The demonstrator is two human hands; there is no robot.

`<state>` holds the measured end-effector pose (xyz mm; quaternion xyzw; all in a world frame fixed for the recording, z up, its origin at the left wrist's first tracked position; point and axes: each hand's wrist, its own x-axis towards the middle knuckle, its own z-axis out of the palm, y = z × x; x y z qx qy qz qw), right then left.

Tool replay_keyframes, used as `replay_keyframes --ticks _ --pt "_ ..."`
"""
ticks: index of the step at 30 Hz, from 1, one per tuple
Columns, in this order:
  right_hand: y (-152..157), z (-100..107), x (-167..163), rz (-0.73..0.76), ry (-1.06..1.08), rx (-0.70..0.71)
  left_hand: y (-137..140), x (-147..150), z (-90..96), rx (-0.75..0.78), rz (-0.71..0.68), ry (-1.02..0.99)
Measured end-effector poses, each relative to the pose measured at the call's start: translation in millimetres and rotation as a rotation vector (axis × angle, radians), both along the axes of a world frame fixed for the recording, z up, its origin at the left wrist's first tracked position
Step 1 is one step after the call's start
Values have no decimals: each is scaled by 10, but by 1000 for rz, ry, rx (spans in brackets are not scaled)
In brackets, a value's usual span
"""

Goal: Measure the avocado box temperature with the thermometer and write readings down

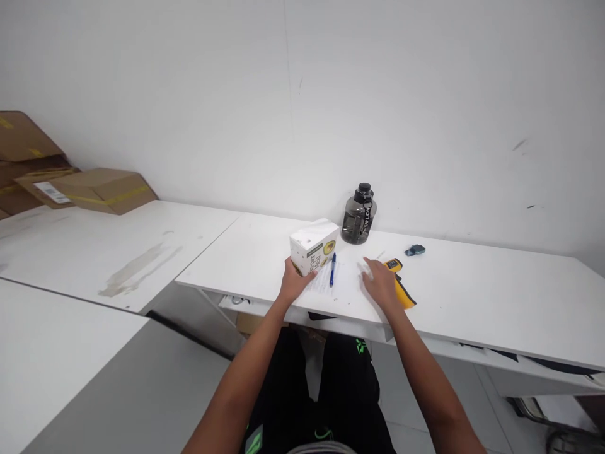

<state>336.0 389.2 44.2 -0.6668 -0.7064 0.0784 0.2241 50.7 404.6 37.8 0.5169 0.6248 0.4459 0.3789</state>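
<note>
My left hand (295, 282) grips the lower near end of a white carton (309, 246) printed with avocado pictures. The carton is tilted above a printed paper sheet (347, 275), which partly blends into the white table. Between my hands lies a blue pen (333, 270) on the sheet. My right hand (378, 282) is over the sheet's right side, its fingers apart and nothing seen in them. A yellow and black handheld device (404, 295) lies beside it, partly hidden by that hand; I cannot tell whether they touch.
A dark translucent jug (357, 221) with a black lid stands near the wall, behind the carton. To the right is a small dark bluish object (414, 250). Cardboard boxes (101, 189) are stacked at the far left. The white table's (496, 296) front edge runs before my legs.
</note>
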Motion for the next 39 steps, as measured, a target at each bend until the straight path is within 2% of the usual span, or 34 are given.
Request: replay_keyframes --ticks 3,4,6,9,11,13,16,19,21,24,28,33,39 --pt "-314 65 248 -414 -145 -51 3 -5 2 7 23 -35" --pt "-377 76 309 -498 -157 -108 3 -8 5 11 35 -46" --pt "-426 91 399 -523 -129 -255 7 -13 8 19 64 -78" --pt "-376 132 499 -429 -22 -413 28 -20 13 38 108 -167" --pt "-355 193 559 -395 109 -432 45 -23 29 69 135 -256" --pt "-412 290 604 -373 336 -422 54 -32 68 100 167 -333" --pt "-672 512 593 -276 686 -351 26 -68 192 137 217 -374" --pt "-1044 815 448 -41 845 -309 -92 -109 418 194 210 -301" --pt "-1272 1018 292 108 894 -317 -237 -111 621 232 155 -279" --pt "-1513 1247 51 292 905 -342 -565 -68 936 240 49 -364" --pt "-1664 1385 -131 427 921 -369 -1095 -11 1208 185 -61 -447" --pt "-1777 1458 -145 463 966 -368 -1512 -18 1262 119 -91 -500" --pt "-1864 1494 -127 429 970 -358 -1565 -27 1199 131 -94 -526"
